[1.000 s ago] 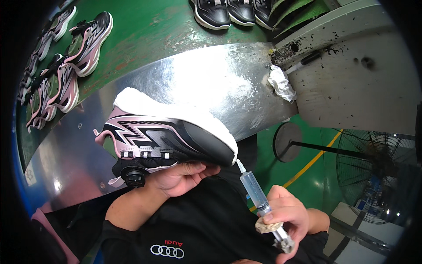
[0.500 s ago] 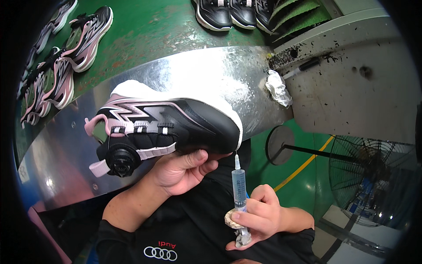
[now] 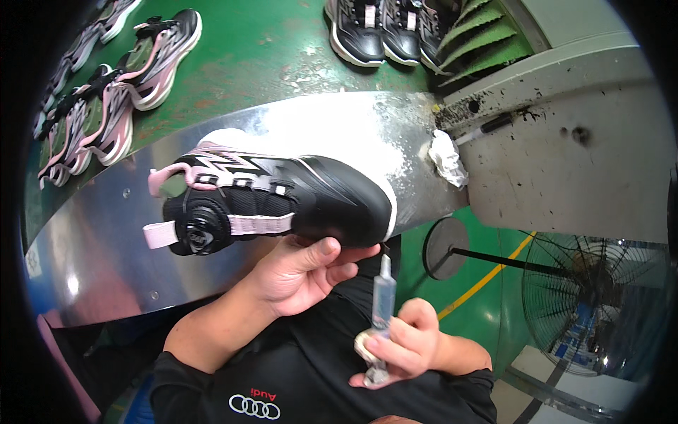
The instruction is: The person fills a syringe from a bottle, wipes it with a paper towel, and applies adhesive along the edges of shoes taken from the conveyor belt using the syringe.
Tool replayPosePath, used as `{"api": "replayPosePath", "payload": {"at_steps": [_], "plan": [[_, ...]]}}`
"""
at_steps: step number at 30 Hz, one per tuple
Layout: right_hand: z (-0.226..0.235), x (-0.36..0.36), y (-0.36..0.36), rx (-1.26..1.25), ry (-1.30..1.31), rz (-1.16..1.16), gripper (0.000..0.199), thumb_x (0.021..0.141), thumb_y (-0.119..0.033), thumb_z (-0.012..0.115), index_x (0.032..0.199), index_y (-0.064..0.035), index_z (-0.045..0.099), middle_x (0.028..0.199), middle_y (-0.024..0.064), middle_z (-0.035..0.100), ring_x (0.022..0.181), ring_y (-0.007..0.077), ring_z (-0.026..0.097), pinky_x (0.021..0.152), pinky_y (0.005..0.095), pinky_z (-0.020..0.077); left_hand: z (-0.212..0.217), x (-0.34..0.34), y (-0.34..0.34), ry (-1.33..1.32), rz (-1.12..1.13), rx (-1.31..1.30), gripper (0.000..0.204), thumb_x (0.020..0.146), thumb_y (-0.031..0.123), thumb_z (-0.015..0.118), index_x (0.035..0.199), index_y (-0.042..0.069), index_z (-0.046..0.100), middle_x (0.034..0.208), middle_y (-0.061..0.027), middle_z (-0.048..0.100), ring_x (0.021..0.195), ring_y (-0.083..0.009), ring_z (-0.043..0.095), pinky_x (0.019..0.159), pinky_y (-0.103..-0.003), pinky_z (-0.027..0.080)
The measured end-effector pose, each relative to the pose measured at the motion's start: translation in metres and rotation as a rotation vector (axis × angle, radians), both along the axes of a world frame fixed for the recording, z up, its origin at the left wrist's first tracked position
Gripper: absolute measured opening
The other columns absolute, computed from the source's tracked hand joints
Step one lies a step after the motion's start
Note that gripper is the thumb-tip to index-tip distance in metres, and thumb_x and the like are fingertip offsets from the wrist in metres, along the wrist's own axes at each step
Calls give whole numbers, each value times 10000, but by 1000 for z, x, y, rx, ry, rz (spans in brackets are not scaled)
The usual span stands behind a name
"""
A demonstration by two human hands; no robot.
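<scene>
A black sneaker [image 3: 332,201] with pink trim, a white sole and a round lacing dial [image 3: 203,230] is tilted over the metal bench [image 3: 106,244], its toe to the right. My left hand [image 3: 307,272] grips its near edge by the toe, the fingers partly hidden beneath. In my right hand [image 3: 406,346] is a syringe [image 3: 383,297] of clear liquid, its tip pointing up at the sole edge under the toe. Whitish wrapping [image 3: 364,346] surrounds the syringe's lower end. Whether the tip touches the shoe I cannot tell.
Several similar sneakers [image 3: 159,60] stand on the green surface at the far left, more black ones [image 3: 357,35] at the back. Crumpled white tissue [image 3: 447,159] and a black-capped marker [image 3: 487,127] lie by the grey panel [image 3: 558,162]. A fan [image 3: 590,297] stands at right.
The sneaker has rolled so more of its upper faces me and less of its sole edge shows. The syringe sits slightly lower. The whole view has shifted a little.
</scene>
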State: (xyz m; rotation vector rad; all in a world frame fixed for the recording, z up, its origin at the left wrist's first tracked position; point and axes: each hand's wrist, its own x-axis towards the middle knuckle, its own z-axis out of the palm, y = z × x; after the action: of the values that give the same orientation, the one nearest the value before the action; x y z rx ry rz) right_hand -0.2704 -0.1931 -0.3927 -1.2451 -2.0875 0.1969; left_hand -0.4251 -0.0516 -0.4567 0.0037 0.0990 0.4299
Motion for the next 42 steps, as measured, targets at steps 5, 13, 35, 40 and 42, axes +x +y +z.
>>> {"api": "replayPosePath", "payload": {"at_steps": [5,13,35,40,42], "plan": [[-1,15,-10,100,36,-78,676,608,-548,773,1046,-102,516,796,20,558,644,179,431,579,308,336,-6,-28,-11,-51,-128,14,384,830,56,617,1205,50,534,1185,-143,586,1131,-295,546,865,-370,506],[-70,66,26,-327,511,-253,952,588,-540,801,1230,26,386,1065,121,483,918,222,470,815,338,388,43,-167,-10,917,361,359,627,702,105,670,1247,-58,407,1180,-167,551,1092,-248,554,991,-379,412],[-67,-19,138,-573,1350,37,1007,653,-46,687,1431,-86,48,1253,133,426,1112,240,486,919,358,398,-10,-121,129,820,469,417,436,894,350,499,1177,20,533,1097,-158,617,972,-289,628,864,-440,514],[-75,-29,151,-678,1512,119,962,671,20,654,1430,-88,72,1240,125,430,1115,245,481,942,372,391,-8,-121,131,837,497,431,406,886,328,514,1149,21,557,1069,-157,632,933,-287,641,838,-433,526],[-77,-33,152,-685,1570,168,956,680,20,663,1428,-79,76,1236,123,433,1111,241,477,969,388,373,-9,-122,131,857,518,454,393,885,319,521,1137,21,567,1065,-154,637,928,-288,644,831,-428,530]]}}
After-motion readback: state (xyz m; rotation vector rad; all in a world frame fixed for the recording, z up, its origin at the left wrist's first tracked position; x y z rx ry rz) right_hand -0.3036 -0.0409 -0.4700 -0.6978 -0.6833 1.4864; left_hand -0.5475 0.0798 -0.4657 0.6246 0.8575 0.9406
